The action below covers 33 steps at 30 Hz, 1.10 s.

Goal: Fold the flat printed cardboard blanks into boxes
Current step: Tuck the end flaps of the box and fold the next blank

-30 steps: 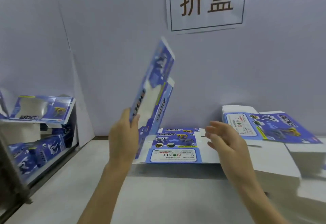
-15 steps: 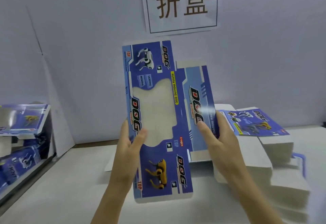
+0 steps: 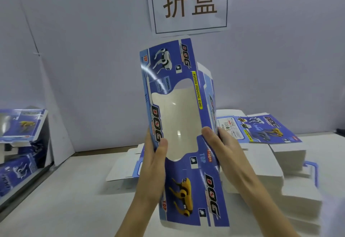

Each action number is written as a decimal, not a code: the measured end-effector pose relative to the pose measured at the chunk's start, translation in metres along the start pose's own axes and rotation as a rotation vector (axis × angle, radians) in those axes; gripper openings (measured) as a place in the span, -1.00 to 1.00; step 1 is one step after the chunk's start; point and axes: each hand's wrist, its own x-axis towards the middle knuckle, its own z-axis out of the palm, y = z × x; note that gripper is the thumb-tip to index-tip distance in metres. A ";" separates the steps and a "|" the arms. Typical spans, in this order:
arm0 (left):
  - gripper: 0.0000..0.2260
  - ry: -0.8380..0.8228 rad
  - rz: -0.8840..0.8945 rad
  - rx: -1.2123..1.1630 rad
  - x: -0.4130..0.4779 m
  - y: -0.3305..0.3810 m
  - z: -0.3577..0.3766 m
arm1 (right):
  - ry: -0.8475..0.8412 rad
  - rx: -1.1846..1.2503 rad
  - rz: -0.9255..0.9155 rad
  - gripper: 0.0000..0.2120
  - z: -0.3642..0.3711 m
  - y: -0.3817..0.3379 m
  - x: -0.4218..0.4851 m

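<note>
Both grips are clamped on one printed blank held upright above the worktop: the left hand pinches its left edge, and the right hand, which half a second ago only held the side panel flat, has pushed it back behind the window panel. The first crease looks started. More flat blanks wait stacked to the right.

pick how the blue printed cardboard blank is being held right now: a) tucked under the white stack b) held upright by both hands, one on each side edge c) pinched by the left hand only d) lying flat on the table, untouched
b: the blue printed cardboard blank stands upright off the table, with the left hand gripping its left edge and the right hand its right edge beside the window cutout.
</note>
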 end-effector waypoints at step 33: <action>-0.48 0.077 -0.122 0.119 0.008 0.014 -0.041 | -0.073 0.358 0.150 -0.83 -0.009 0.004 0.004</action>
